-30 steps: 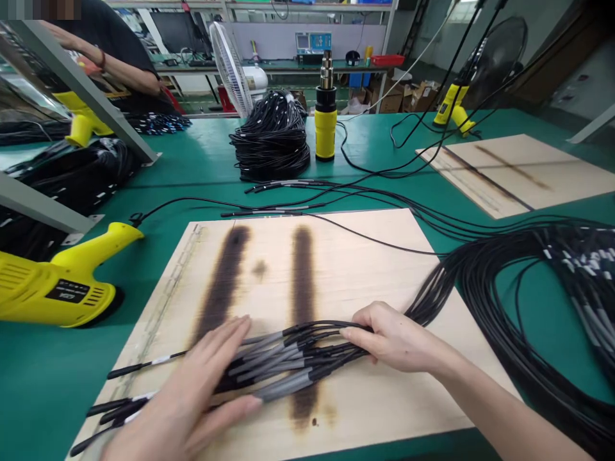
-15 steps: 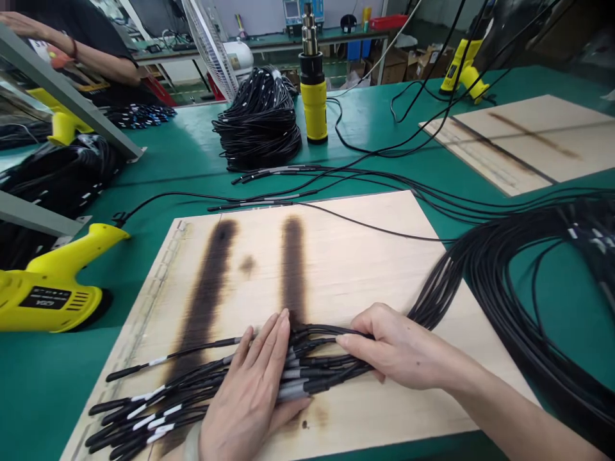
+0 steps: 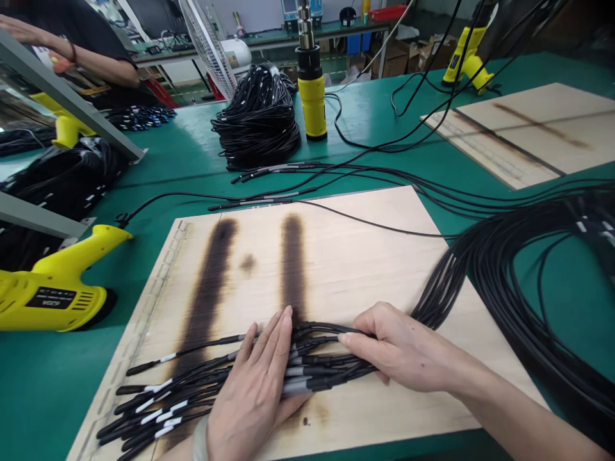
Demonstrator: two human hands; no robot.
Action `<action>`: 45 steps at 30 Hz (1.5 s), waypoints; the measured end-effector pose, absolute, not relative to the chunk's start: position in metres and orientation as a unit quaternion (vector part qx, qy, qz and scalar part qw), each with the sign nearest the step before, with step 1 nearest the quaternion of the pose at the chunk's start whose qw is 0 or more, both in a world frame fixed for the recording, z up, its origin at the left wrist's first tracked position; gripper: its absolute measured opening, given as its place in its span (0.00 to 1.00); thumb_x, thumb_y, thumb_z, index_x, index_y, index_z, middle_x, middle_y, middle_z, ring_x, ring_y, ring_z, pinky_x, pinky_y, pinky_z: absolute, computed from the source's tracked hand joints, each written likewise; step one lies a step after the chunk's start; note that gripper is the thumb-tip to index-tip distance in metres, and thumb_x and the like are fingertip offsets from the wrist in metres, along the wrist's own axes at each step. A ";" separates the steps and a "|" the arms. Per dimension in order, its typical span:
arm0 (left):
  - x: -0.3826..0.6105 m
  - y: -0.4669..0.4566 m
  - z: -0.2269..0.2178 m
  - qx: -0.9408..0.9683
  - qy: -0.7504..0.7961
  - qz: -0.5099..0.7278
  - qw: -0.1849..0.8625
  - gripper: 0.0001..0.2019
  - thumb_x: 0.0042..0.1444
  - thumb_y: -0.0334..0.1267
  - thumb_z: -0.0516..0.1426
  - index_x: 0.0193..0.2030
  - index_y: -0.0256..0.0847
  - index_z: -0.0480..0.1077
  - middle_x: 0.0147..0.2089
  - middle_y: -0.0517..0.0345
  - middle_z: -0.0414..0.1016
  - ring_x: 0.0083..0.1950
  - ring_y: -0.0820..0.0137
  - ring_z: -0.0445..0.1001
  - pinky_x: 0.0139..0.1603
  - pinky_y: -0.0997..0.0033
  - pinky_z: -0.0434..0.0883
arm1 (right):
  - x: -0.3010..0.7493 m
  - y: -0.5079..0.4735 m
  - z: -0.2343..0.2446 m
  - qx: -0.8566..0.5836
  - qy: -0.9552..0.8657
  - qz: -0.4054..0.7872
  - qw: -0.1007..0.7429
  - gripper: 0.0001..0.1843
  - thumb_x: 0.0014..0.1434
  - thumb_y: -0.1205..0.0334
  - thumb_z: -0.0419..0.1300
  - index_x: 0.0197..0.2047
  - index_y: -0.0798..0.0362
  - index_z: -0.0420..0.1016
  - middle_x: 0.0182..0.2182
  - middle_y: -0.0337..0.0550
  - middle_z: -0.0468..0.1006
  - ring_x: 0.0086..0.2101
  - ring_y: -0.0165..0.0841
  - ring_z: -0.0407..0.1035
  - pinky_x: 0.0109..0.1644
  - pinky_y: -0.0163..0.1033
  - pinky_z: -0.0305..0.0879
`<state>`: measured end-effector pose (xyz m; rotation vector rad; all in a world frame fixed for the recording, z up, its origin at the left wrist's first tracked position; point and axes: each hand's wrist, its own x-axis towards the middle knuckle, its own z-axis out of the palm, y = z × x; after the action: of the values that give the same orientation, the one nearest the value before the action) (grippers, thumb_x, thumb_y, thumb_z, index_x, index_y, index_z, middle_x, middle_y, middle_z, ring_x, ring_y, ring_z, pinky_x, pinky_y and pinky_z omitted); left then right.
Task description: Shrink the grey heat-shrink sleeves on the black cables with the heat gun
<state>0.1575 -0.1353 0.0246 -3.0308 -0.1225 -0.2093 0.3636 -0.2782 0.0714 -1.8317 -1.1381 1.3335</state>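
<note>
Black cables (image 3: 331,362) with grey sleeves lie in a bunch across a scorched wooden board (image 3: 355,256). My left hand (image 3: 259,384) rests flat on top of them, fingers stretched and side by side, hiding part of the bunch. Left of it fan out the cable ends (image 3: 144,410), which carry white bands and dark tips. My right hand (image 3: 398,346) is closed around the bunch, thumb on top. From there the cables run right into a large loose coil (image 3: 485,275).
A yellow heat gun (image 3: 57,288) lies left of the board; another heat gun (image 3: 312,96) stands nozzle up by a cable coil (image 3: 257,121). A second board (image 3: 538,128) lies at the right. Metal posts (image 3: 72,96) rise at left; beyond them is a person's arm (image 3: 96,61).
The cable ends left of my left hand have shifted to the right across the board. Both hands have stayed nearly in place on the bunch.
</note>
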 end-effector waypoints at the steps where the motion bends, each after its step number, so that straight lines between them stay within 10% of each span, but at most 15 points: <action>1: 0.157 -0.136 0.026 -0.995 -0.046 -0.076 0.036 0.43 0.59 0.53 0.50 0.68 0.22 0.35 0.65 0.33 0.55 0.65 0.55 0.58 0.63 0.57 0.58 | 0.363 -0.279 0.071 -0.689 -0.426 0.503 0.299 0.22 0.61 0.57 0.47 0.17 0.54 0.60 0.13 0.35 0.64 0.17 0.24 0.58 0.20 0.30 0.49; 6: 0.148 -0.134 0.041 -0.988 -0.088 -0.123 -0.007 0.51 0.54 0.48 0.57 0.67 0.20 0.26 0.67 0.24 0.45 0.67 0.46 0.51 0.61 0.47 0.58 | 0.361 -0.281 0.069 -0.706 -0.417 0.493 0.292 0.22 0.61 0.56 0.48 0.17 0.54 0.60 0.13 0.35 0.65 0.18 0.24 0.59 0.20 0.30 0.49; 17: 0.096 -0.113 0.035 -0.987 -0.152 -0.054 0.008 0.47 0.54 0.59 0.52 0.69 0.31 0.35 0.67 0.38 0.51 0.65 0.49 0.58 0.63 0.49 0.57 | 0.352 -0.297 0.061 -0.740 -0.440 0.459 0.219 0.20 0.63 0.54 0.45 0.21 0.53 0.55 0.17 0.36 0.65 0.22 0.27 0.61 0.25 0.33 0.49; 23: 0.075 -0.110 0.038 -0.980 -0.178 -0.073 -0.041 0.47 0.53 0.58 0.54 0.69 0.35 0.35 0.68 0.41 0.49 0.66 0.50 0.55 0.65 0.48 0.53 | 0.341 -0.311 0.063 -0.780 -0.461 0.382 0.179 0.12 0.63 0.52 0.50 0.39 0.52 0.66 0.36 0.43 0.72 0.39 0.37 0.67 0.40 0.39 0.60; 27: 0.061 -0.101 0.045 -0.969 -0.204 -0.112 -0.089 0.45 0.55 0.56 0.53 0.69 0.37 0.34 0.69 0.43 0.48 0.67 0.52 0.54 0.66 0.49 0.53 | 0.315 -0.297 0.068 -0.781 -0.539 0.281 0.145 0.45 0.47 0.51 0.68 0.62 0.54 0.51 0.57 0.52 0.62 0.56 0.44 0.55 0.57 0.49 0.55; 32: 0.040 -0.086 0.059 -0.942 -0.257 -0.173 -0.127 0.45 0.54 0.59 0.53 0.69 0.39 0.37 0.67 0.45 0.52 0.66 0.53 0.55 0.63 0.48 0.58 | 0.272 -0.256 0.061 -0.718 -0.657 0.217 0.074 0.67 0.32 0.48 0.74 0.66 0.63 0.43 0.63 0.60 0.51 0.59 0.51 0.48 0.59 0.59 0.51; 41: -0.010 -0.078 0.077 -0.859 -0.435 -0.207 -0.174 0.33 0.60 0.54 0.49 0.67 0.40 0.45 0.64 0.53 0.60 0.60 0.56 0.64 0.55 0.56 0.67 | 0.248 -0.220 0.057 -0.687 -0.712 0.144 -0.028 0.49 0.40 0.58 0.61 0.62 0.73 0.51 0.53 0.65 0.64 0.48 0.51 0.60 0.55 0.57 0.55; 45: -0.017 -0.079 0.073 -0.831 -0.478 -0.207 -0.195 0.31 0.61 0.53 0.49 0.67 0.44 0.47 0.63 0.57 0.62 0.35 0.72 0.75 0.39 0.71 0.73 | 0.236 -0.216 0.057 -0.676 -0.728 0.108 -0.048 0.47 0.38 0.63 0.58 0.60 0.77 0.52 0.47 0.67 0.67 0.45 0.50 0.62 0.50 0.54 0.61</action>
<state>-0.0166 -0.0790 0.0729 -2.9939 -1.7221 -0.7453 0.2365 -0.2162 0.0573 -2.1902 -2.3581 0.3490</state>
